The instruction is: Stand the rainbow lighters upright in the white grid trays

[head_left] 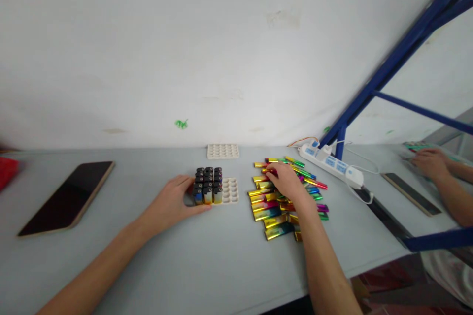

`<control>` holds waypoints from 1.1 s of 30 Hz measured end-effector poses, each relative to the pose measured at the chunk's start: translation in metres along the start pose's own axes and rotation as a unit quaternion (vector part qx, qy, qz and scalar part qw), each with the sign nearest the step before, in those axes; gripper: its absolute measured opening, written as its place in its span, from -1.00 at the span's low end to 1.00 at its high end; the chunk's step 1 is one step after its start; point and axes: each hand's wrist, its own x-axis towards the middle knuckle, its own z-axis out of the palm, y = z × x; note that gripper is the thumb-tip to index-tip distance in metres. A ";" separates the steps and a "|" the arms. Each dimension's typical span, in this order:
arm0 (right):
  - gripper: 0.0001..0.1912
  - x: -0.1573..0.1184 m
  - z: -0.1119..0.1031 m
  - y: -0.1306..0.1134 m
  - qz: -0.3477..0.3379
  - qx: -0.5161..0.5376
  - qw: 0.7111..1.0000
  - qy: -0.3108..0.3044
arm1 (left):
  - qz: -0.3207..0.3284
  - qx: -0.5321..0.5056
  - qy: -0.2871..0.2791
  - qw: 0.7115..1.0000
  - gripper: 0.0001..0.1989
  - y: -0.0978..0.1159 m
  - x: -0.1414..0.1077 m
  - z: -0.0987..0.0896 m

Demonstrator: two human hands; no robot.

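Black-topped lighters (208,186) stand upright in several rows, filling the left part of a white holed tray (231,191); its right part shows bare holes. My left hand (177,199) is closed round the left side of this tray, thumb along the front edge and fingers toward the back, touching the lighters. Over to the right lies a loose pile of shiny metallic lighter sleeves (266,212) in gold, green, red, blue and purple. My right hand (286,179) reaches into the pile's upper part, fingertips bent together on a gold sleeve; the exact grip is partly hidden.
A second white holed tray (223,151) lies against the wall. At left is a dark flat tablet-like device (68,197) and a red item (7,171). A white power strip (330,163) and blue metal frame (369,93) stand right, with another person's hands (430,162) beyond.
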 end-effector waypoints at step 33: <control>-0.44 0.000 0.023 -0.083 0.035 0.387 0.919 0.073 | 0.022 0.005 -0.045 0.999 -0.40 -0.005 -0.005 -0.010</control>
